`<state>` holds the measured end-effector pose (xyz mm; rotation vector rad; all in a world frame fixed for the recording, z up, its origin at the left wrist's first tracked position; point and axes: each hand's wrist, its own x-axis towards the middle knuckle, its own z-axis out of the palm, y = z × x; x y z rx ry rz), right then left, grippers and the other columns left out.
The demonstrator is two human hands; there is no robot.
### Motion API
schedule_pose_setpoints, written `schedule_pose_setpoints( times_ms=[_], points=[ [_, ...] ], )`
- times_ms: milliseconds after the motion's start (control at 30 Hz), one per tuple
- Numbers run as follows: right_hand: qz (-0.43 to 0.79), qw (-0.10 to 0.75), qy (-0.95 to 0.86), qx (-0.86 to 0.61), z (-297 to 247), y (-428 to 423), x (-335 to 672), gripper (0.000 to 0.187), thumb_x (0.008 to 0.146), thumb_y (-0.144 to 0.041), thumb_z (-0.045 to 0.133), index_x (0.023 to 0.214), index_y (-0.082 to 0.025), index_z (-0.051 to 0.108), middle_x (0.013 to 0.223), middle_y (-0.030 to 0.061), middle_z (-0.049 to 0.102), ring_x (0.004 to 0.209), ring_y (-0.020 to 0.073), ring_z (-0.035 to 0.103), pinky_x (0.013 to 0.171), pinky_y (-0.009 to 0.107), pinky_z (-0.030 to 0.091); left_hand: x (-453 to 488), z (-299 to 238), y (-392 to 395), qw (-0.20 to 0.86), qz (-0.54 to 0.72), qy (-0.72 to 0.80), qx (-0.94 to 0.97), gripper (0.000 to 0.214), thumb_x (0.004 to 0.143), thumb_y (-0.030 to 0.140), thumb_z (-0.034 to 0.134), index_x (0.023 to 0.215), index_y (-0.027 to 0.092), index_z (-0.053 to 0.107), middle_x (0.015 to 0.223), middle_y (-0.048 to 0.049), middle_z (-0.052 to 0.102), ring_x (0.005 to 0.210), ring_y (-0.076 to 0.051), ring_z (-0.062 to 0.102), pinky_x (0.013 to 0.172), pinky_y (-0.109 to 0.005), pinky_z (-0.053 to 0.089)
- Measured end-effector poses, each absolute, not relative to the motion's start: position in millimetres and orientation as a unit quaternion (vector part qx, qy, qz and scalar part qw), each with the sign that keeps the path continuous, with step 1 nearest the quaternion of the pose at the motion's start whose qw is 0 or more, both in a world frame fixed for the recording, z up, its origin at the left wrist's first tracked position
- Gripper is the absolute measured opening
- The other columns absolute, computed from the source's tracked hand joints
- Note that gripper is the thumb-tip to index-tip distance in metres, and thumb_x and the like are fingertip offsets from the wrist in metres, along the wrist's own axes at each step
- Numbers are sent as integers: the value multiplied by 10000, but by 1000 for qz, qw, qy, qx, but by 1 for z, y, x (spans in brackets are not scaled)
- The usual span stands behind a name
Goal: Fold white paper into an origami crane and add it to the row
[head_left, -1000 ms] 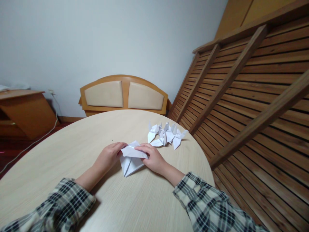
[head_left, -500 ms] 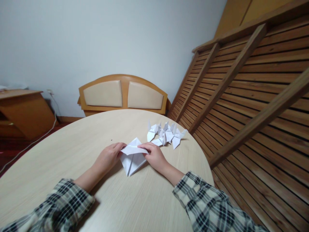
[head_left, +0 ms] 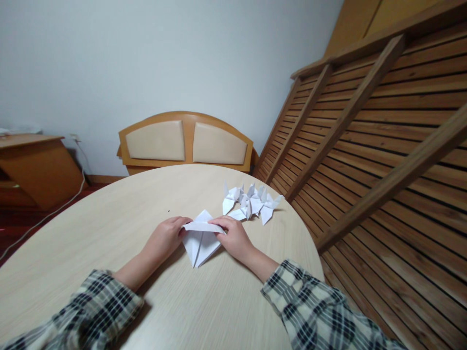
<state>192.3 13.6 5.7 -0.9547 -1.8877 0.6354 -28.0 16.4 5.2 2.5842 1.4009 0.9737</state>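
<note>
A white sheet of origami paper (head_left: 201, 245), folded into a kite-like shape with a centre slit, lies just above the table in front of me. Its upper flap is partly lifted and shows as a narrow band. My left hand (head_left: 168, 238) pinches the left corner of the flap between thumb and fingers. On the other side, my right hand (head_left: 235, 237) grips the right corner, its thumb along the flap's upper edge. Beyond my right hand stands a group of several folded white paper cranes (head_left: 251, 201).
The round pale wooden table (head_left: 204, 311) reaches out under both arms. Past its far edge is a headboard (head_left: 188, 116) with two cream panels. A slatted wooden frame (head_left: 365, 131) leans along the right. At far left stands a brown desk (head_left: 40, 170), with a white cable (head_left: 54, 214) nearby.
The flap between my hands has narrowed from a curved, drooping piece to a straighter band. Both hands keep their holds, almost in place. The cranes have not moved.
</note>
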Motion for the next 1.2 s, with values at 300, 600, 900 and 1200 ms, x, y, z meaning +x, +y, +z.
schedule_pose_setpoints(
  times_ms=[300,600,900,1200],
  points=[
    [220,427,-778,-406,16,-1,184,192,854,-144,546,884,-210,724,810,33,692,762,163,588,728,290,437,-17,15,9,29,316,507,801,137,801,206,531,676,211,586,644,-8,626,575,-164,584,572,-275,463],
    [227,441,-767,-407,14,2,184,186,859,-154,544,868,-212,721,827,41,700,772,172,597,727,295,437,-12,13,9,125,354,557,740,127,817,274,472,749,202,551,662,1,623,612,-176,588,571,-283,422],
    [238,448,-757,-412,16,2,184,167,866,-191,536,842,-197,700,798,41,683,755,169,587,723,292,423,-13,18,7,141,356,555,739,143,818,304,515,771,193,593,649,-19,636,583,-180,569,558,-285,395],
    [317,457,-692,-460,4,15,187,411,889,-409,472,551,-194,379,544,-41,347,537,108,343,521,264,239,-11,19,2,184,356,515,758,286,880,393,472,754,186,623,690,-34,646,663,-195,576,623,-296,441]
  ],
)
